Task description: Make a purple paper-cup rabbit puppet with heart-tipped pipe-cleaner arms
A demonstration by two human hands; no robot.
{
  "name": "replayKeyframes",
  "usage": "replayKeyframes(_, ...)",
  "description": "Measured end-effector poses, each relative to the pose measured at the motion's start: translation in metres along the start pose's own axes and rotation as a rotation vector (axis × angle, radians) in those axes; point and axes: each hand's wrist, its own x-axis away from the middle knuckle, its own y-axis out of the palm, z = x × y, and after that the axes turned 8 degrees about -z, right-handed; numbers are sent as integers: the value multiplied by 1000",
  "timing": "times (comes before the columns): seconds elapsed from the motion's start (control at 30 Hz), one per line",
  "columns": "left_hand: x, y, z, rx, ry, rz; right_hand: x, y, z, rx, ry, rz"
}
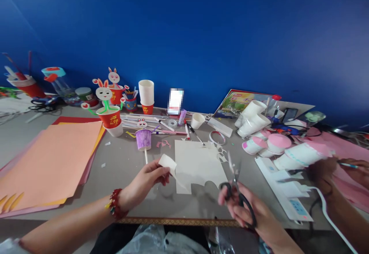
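My left hand (154,174) pinches a small piece of white paper (168,163) between thumb and fingers, above the table. Black-handled scissors (236,186) are in my right hand (245,208), their blades apart and pointing away from me, slightly blurred. Between my hands lies a larger sheet of white paper (197,163) with curved pieces cut from its near edge and right side. White paper scraps (221,155) lie by its right edge. Just beyond my left hand stands a purple-coloured paper cup (143,140) with a small rabbit face on top.
Stacked coloured paper (54,158) covers the left side. Red cups with rabbit figures (108,117), a white cup (198,120) and pens (187,130) stand or lie behind. At right are a power strip (284,192), pink-topped paper rolls (302,155) and another person's hand (353,171) with a pen.
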Motion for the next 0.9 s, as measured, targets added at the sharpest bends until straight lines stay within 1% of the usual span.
replayKeyframes(0.07,-3,7,2,42,72,12,-32,20,-12,7,-163,136)
replayKeyframes(0.13,-6,15,3,46,150,33,-65,44,-22,2,-230,114)
replayKeyframes(0.2,-11,21,4,34,224,69,-93,66,-30,-21,-307,65)
replayKeyframes(0.3,-19,23,4,-12,314,116,-118,85,-37,-23,-354,33)
replayKeyframes(0.37,-23,21,3,-55,347,114,-125,88,-38,-34,-364,31)
replayKeyframes(0.43,-25,19,3,-85,346,106,-129,86,-37,-58,-354,13)
replayKeyframes(0.63,-29,11,7,-92,205,48,-138,78,-26,-112,-274,-40)
replayKeyframes(0.73,-32,8,7,-7,180,89,-142,75,-21,-183,-250,3)
replayKeyframes(0.83,-34,5,10,126,197,140,-144,70,-16,-242,-245,88)
replayKeyframes(0.9,-33,3,14,195,208,159,-144,68,-13,-306,-253,107)
